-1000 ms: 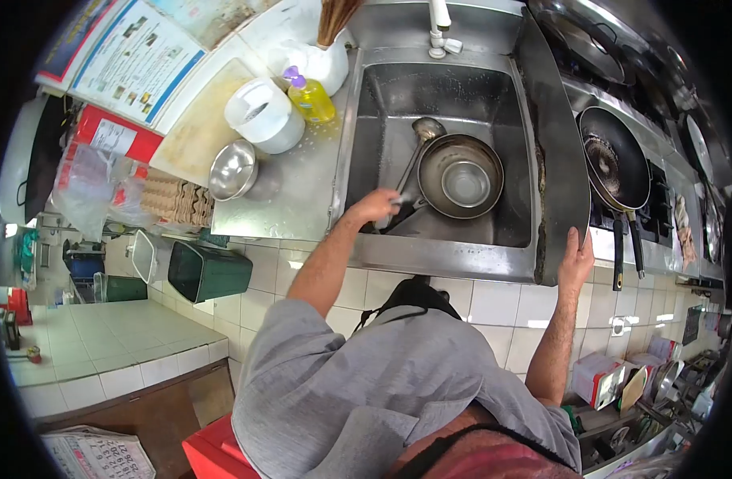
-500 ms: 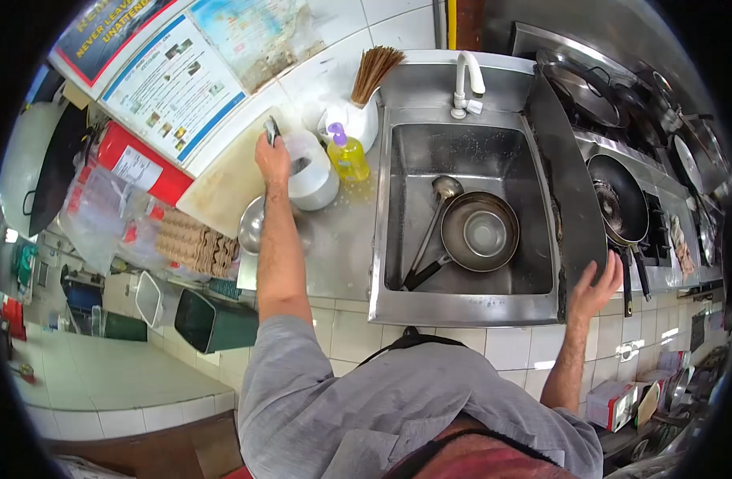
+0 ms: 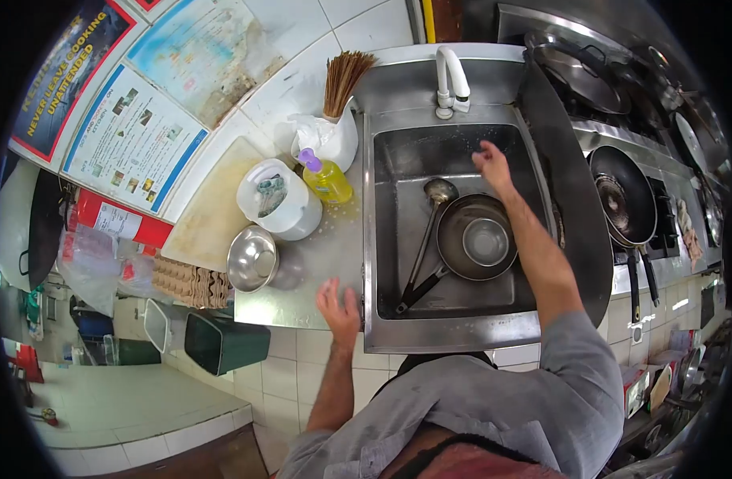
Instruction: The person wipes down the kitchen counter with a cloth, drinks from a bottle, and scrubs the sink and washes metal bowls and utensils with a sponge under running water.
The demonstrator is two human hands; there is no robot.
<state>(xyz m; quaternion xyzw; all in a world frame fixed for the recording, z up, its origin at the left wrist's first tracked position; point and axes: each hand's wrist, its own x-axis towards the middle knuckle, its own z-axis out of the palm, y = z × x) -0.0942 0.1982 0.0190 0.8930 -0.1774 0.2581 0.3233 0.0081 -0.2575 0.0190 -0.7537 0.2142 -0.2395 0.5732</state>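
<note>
My left hand [image 3: 338,310] hovers over the front edge of the steel counter [image 3: 306,299], fingers apart and holding nothing. Over the back right of the sink [image 3: 406,172] is my right hand [image 3: 491,165], its fingers loosely bent, with nothing seen in them. The white tap [image 3: 452,80] stands behind it, not touched. Inside the sink, a small metal bowl [image 3: 486,241] sits in a pan [image 3: 455,255], with a ladle [image 3: 440,191] to its left. A grey-green scrubber [image 3: 271,195] lies in a white tub [image 3: 294,219].
A yellow soap bottle [image 3: 328,184] and a white container [image 3: 347,144] with a stick brush [image 3: 346,80] stand behind the tub. A steel bowl [image 3: 242,259] is left of it. Black pans [image 3: 621,199] rest on the stove, past a raised metal divider [image 3: 553,144].
My left hand has let go of the scrubber, now in the tub, and come back toward the counter's front edge. My right hand has moved from beside the divider to above the sink.
</note>
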